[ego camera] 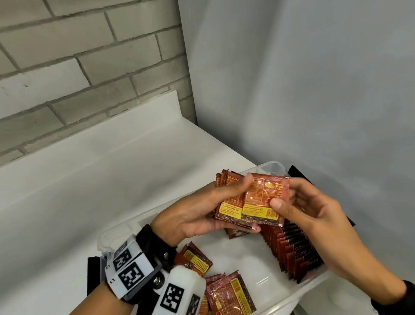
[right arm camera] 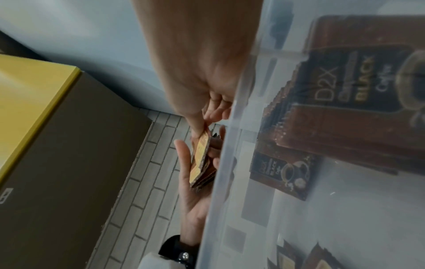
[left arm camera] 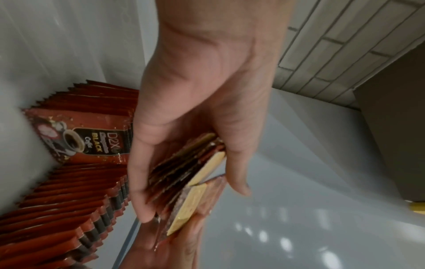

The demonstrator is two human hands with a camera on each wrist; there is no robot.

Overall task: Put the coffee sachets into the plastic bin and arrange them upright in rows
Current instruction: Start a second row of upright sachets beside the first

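Over the clear plastic bin my left hand grips a small stack of red coffee sachets, yellow labels facing up. My right hand pinches the top sachet of that stack between thumb and fingers. A row of upright sachets stands along the bin's right side. The left wrist view shows the left hand round the stack's edges with the upright rows behind. In the right wrist view the right hand holds the stack beside the bin wall.
Loose sachets lie flat on the bin floor near me, another beside my left wrist. The bin sits on a white counter against a brick wall. A brown box with a yellow top stands nearby.
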